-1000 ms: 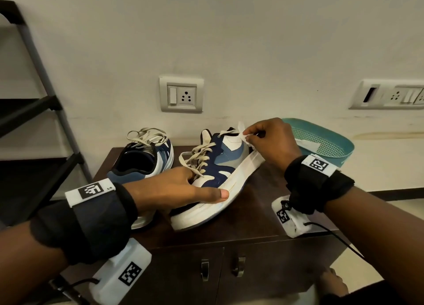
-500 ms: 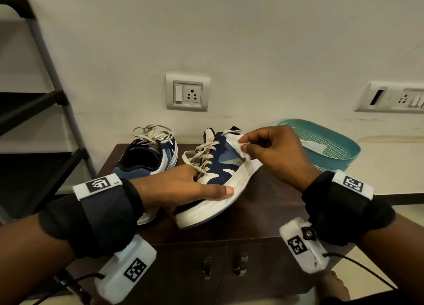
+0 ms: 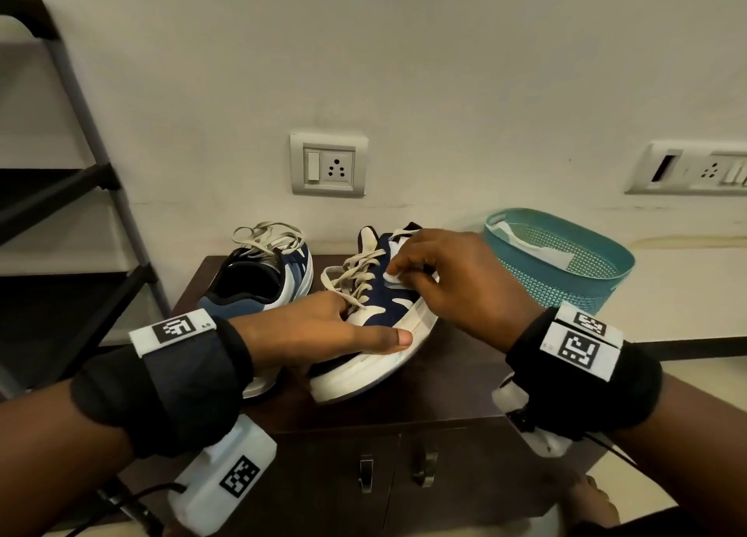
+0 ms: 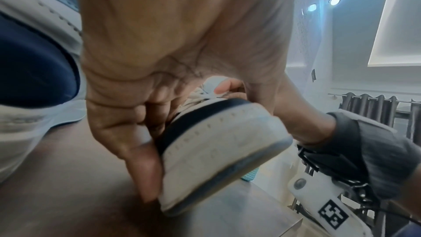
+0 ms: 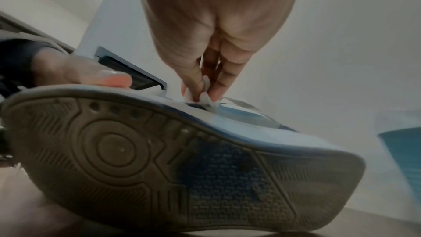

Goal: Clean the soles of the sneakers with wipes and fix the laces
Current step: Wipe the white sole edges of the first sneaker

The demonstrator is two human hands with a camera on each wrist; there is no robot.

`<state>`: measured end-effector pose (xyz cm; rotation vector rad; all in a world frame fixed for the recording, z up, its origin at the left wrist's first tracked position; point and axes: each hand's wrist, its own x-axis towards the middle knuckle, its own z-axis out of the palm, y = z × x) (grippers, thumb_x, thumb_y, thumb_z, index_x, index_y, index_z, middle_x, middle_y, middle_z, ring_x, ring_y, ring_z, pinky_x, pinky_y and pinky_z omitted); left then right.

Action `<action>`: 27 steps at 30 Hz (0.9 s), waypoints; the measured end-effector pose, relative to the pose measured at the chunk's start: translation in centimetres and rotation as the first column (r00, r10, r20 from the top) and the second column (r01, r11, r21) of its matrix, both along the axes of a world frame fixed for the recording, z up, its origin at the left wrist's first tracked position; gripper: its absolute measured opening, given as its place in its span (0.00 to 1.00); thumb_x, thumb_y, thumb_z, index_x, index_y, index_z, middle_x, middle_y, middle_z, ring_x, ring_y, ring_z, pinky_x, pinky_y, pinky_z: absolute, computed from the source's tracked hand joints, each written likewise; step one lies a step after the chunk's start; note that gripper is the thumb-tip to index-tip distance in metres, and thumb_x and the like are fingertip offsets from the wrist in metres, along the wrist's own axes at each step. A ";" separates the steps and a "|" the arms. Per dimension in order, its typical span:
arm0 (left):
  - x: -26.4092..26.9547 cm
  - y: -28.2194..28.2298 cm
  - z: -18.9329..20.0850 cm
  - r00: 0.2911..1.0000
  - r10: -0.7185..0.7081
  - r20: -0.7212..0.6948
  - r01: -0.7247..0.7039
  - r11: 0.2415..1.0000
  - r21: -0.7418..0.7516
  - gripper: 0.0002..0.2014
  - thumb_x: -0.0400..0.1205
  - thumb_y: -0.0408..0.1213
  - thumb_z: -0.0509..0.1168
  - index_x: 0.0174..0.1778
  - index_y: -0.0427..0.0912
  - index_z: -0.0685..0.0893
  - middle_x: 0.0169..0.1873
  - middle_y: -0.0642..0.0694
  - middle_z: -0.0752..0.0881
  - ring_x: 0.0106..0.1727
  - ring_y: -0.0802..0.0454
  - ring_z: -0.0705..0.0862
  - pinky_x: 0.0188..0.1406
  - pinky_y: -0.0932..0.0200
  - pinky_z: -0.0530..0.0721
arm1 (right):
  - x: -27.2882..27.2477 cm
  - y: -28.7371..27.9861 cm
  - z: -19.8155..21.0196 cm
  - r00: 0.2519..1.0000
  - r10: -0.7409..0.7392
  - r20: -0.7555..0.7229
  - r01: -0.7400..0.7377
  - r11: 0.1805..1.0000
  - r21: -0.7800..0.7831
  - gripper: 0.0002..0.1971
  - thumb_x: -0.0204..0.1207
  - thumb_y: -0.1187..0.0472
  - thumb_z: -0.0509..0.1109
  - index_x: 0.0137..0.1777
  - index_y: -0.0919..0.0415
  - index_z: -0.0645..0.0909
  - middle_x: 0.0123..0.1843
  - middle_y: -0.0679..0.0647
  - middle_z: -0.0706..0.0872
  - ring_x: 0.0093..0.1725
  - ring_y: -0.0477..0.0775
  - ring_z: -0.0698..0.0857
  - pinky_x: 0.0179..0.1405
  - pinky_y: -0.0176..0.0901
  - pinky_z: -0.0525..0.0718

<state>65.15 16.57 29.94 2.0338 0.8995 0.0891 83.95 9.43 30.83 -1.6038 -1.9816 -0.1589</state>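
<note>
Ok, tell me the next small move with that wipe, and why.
Probably slide the wipe down onto the white sole edge. The right hand pinches it against the blue upper of the tilted sneaker, which the left hand steadies, and the sole edge looks scuffed.

On the dark cabinet top [image 3: 465,391], the tilted sneaker [image 3: 364,354] is occupying the centre, with the second sneaker [image 3: 258,282] crowding it just beside at 10 o'clock. The teal basket [image 3: 566,278] is blocking the 2 o'clock side. The wall [image 3: 404,72] is closing off 12 o'clock behind both shoes. Bare cabinet surface is lying open from 4 to 6 o'clock, toward the front edge. The black rack [image 3: 81,197] is standing off at 9 o'clock.
</note>
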 end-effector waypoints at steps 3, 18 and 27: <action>0.1 -0.3 0.2 1.000 -0.010 0.018 0.010 1.000 -0.007 0.13 0.80 0.54 0.73 0.36 0.54 0.79 0.16 0.71 0.80 0.21 0.75 0.79 0.20 0.80 0.69 | -0.7 0.0 -0.1 0.991 0.111 0.071 -0.109 0.994 -0.029 0.12 0.75 0.70 0.73 0.50 0.55 0.93 0.49 0.49 0.91 0.50 0.46 0.86 0.49 0.38 0.82; -0.4 -0.2 0.5 0.994 0.054 -0.094 -0.055 0.998 -0.008 0.22 0.72 0.67 0.73 0.39 0.50 0.82 0.32 0.53 0.82 0.32 0.56 0.81 0.30 0.59 0.78 | 1.3 -0.7 -0.9 0.950 -0.002 -0.311 -0.030 0.995 -0.099 0.08 0.76 0.66 0.77 0.49 0.52 0.93 0.47 0.43 0.92 0.49 0.38 0.89 0.52 0.28 0.84; -0.4 0.6 -0.2 0.996 0.055 -0.068 -0.058 0.998 -0.040 0.21 0.76 0.64 0.71 0.34 0.49 0.79 0.23 0.60 0.80 0.22 0.64 0.80 0.20 0.66 0.75 | 4.0 -0.4 -2.1 0.948 -0.170 -0.269 0.149 0.984 -0.096 0.10 0.75 0.68 0.75 0.47 0.52 0.93 0.46 0.41 0.91 0.47 0.38 0.87 0.52 0.41 0.86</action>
